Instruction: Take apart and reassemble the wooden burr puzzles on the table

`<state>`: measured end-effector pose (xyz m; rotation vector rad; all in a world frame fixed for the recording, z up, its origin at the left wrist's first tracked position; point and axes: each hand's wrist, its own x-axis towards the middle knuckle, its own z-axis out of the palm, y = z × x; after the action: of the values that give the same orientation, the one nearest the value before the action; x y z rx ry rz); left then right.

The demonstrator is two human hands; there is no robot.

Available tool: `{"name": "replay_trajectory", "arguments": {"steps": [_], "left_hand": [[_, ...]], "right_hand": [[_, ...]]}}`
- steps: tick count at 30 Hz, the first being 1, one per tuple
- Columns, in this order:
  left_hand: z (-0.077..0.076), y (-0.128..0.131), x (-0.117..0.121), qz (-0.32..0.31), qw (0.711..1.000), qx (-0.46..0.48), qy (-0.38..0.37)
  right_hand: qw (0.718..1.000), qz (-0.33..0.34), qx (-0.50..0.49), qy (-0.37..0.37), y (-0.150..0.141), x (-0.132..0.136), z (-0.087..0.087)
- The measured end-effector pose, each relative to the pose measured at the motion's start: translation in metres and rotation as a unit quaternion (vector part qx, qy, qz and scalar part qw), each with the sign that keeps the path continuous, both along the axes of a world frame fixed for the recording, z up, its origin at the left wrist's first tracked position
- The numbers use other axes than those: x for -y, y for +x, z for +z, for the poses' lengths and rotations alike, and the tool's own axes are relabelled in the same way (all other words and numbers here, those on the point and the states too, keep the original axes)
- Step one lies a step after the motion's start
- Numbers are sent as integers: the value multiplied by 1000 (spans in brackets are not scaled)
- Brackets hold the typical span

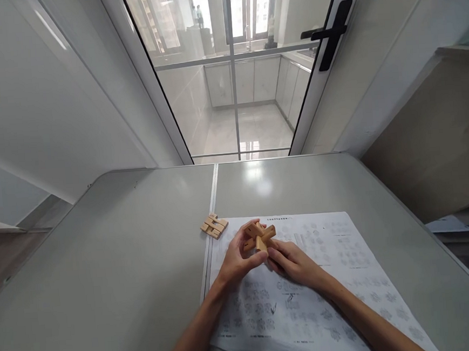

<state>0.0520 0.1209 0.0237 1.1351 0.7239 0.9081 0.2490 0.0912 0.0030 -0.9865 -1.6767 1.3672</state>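
A wooden burr puzzle (pixel 259 238), made of light brown notched bars crossing one another, is held above a printed sheet. My left hand (pixel 236 256) wraps round its left side, with the thumb along the near side and fingers behind. My right hand (pixel 292 260) grips it from the lower right, thumb and fingers pressed together at the bars; part of that grip is hidden. Beneath both hands lies the white instruction sheet (pixel 309 299), printed with rows of small diagrams. Several loose wooden bars (pixel 214 226) lie side by side at the sheet's upper left corner.
The grey table (pixel 143 258) has a pale seam strip (pixel 215 188) running front to back, left of the sheet. Beyond the far edge stands a glass door (pixel 235 78) with a black handle (pixel 331 34). White panels flank the door.
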Motion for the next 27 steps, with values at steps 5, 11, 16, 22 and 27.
{"name": "replay_trajectory", "arguments": {"steps": [5,11,16,22,27], "left_hand": [[3,3,6,6,1000,-5,8],[3,6,7,9,1000,5,26],[0,9,8,32,999,-1,17],[1,12,10,39,998,-43,29],[2,11,10,58,992,-90,62]], "right_hand": [[999,6,35,14,-2,0,-2],[999,13,38,15,0,0,-2],[999,11,44,14,1,0,-3],[997,3,57,50,-1,5,-6],[997,-2,50,52,-4,8,-8]]}}
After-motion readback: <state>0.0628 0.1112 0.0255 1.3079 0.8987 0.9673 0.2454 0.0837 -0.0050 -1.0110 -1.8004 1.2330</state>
